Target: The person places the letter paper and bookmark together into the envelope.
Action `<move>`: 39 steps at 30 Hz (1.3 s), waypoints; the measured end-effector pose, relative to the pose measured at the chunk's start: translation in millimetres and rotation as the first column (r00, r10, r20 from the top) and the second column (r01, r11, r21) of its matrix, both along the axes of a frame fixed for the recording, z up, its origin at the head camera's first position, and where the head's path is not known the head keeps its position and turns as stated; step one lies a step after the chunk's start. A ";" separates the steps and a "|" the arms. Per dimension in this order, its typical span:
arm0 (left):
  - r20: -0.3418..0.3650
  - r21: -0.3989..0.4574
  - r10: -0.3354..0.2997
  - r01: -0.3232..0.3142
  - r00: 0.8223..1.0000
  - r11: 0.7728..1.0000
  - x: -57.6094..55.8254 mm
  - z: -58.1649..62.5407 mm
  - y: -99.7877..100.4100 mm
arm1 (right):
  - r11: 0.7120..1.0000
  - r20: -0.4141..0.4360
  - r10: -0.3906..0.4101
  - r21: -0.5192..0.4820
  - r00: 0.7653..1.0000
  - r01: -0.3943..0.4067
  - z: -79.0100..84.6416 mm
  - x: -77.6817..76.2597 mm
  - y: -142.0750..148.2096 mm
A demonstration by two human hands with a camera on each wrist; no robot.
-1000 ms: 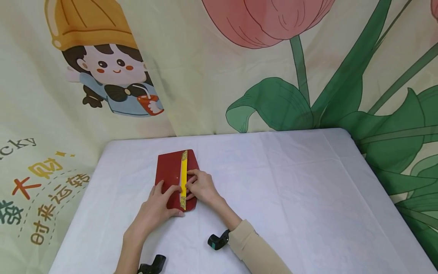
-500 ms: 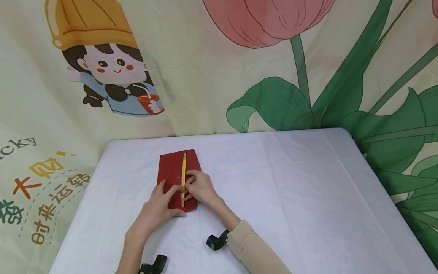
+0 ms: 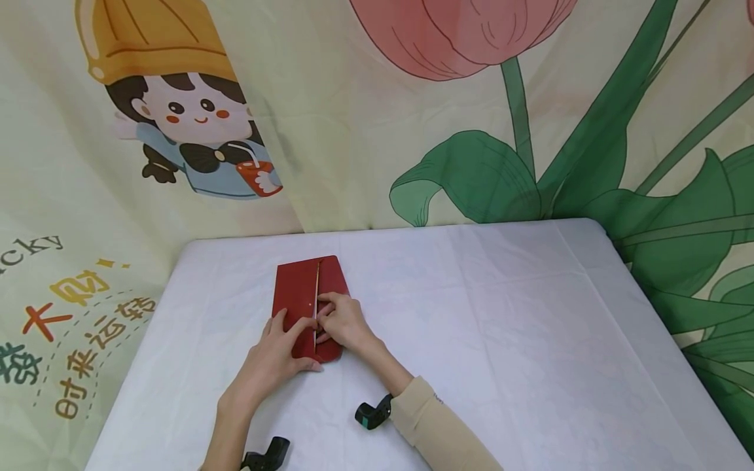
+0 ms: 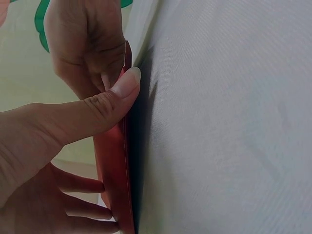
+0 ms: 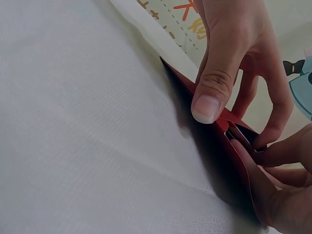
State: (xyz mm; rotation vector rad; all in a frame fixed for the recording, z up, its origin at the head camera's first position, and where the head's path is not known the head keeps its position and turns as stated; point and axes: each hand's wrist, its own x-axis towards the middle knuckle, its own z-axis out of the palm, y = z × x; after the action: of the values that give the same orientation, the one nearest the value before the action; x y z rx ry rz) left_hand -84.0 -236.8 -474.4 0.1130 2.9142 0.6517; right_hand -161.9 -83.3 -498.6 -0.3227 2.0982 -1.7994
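A red envelope (image 3: 294, 288) lies on the white cloth, its flap turned out to the right. My left hand (image 3: 273, 356) grips its near side: the thumb presses the near edge, and the other fingers lie over the top face up to the opening. At the slit my right hand (image 3: 347, 320) has curled fingers, holding the envelope's mouth. In the right wrist view, the right thumb lies along the flap and the fingertips meet the lip of the pocket, close to the left fingertips. Only a thin line shows along the slit; the inside is hidden.
A white cloth (image 3: 501, 340) covers the table. Small black wrist cameras (image 3: 374, 413) sit at both wrists. Behind the table hangs a printed curtain (image 3: 336, 131) with a cartoon figure, a pink flower and green leaves.
The yellow strip with patterned ends along the slit has narrowed and slipped out of sight into the envelope. The envelope has shifted slightly right. Both hands stay almost in place.
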 end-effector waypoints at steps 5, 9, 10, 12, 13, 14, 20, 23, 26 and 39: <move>-0.003 -0.008 -0.009 0.009 1.000 1.000 -0.4 0.8 1.9 | 0.999 -0.029 -0.003 0.043 1.000 0.005 -0.1 -0.7 2.1; 0.000 -0.021 -0.012 0.012 1.000 1.000 0.2 0.9 2.7 | 0.997 -0.051 0.001 0.071 0.999 0.002 -0.4 -0.2 4.9; -0.002 -0.023 -0.012 0.012 1.000 1.000 0.5 0.9 3.1 | 0.997 -0.056 0.002 0.077 0.998 0.002 -0.2 0.0 5.8; -0.011 -0.027 -0.013 0.013 1.000 1.000 1.0 0.5 3.5 | 0.993 -0.096 0.007 0.114 0.995 0.004 0.3 0.5 7.7; -0.017 -0.028 -0.013 0.012 1.000 1.000 1.4 0.4 3.9 | 0.990 -0.130 0.011 0.144 0.991 0.008 0.7 0.6 8.7; -0.025 -0.030 -0.015 0.014 1.000 0.999 1.6 0.2 4.1 | 0.985 -0.166 0.014 0.174 0.986 0.015 0.7 0.7 9.5; -0.043 -0.044 -0.022 0.020 0.999 0.999 3.1 -1.9 4.9 | 0.931 -0.354 0.041 0.353 0.934 0.093 1.4 3.2 12.7; -0.037 -0.057 -0.026 0.024 0.999 0.998 3.8 -3.8 4.5 | 0.891 -0.405 0.089 0.441 0.910 0.109 2.0 6.3 12.7; -0.026 -0.065 -0.024 0.022 0.999 0.998 4.6 -4.8 4.9 | 0.853 -0.442 0.146 0.509 0.885 0.113 1.5 8.3 12.0; -0.014 -0.096 -0.018 0.016 1.000 0.995 1.2 -2.8 8.8 | 0.814 -0.425 0.289 0.580 0.858 0.014 -2.6 11.8 15.4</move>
State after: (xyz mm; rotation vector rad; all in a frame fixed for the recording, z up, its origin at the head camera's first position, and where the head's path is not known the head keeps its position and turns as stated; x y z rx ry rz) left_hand -82.8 -227.9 -477.2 0.1317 2.9492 0.5090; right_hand -150.1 -68.0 -501.3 -0.8206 2.7494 -0.9774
